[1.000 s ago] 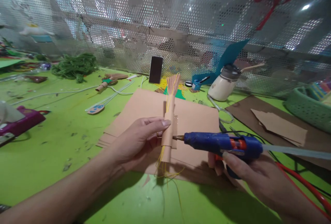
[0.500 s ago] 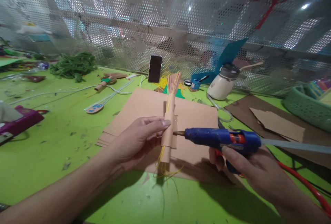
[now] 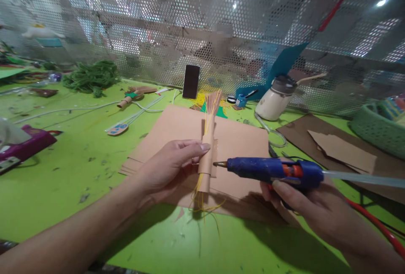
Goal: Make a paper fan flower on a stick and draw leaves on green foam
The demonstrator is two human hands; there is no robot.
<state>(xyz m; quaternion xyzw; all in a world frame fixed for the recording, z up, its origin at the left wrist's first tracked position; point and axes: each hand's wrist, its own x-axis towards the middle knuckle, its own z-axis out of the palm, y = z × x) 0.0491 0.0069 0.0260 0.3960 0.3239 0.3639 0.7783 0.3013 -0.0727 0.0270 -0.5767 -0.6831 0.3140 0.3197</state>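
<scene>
- Compared with a second ago, the tip of the one glue gun (image 3: 262, 169) sits slightly farther right of the paper roll (image 3: 205, 162); whether it touches the flap there is hard to tell.
- The left hand (image 3: 172, 162) has kept its grip, thumb on top, pinching the one roll, which lies over the tan sheets (image 3: 243, 143) at the middle of the desk (image 3: 72, 206).
- The right hand (image 3: 311, 206) is wrapped round the gun, as before; one clear glue stick (image 3: 357, 177) juts from its back.
- Several yellow strands (image 3: 198, 185) run along the roll and trail from its lower end, too tangled to count.
- At least three edges show among the tan sheets.
- Farther back: one phone (image 3: 191, 81), one pale jar (image 3: 272, 101), one small blue pot (image 3: 241, 101).
- Left: one heap of green cord (image 3: 90, 76), one green-banded roll (image 3: 126, 101).
- Right: one green basket (image 3: 373, 128).
</scene>
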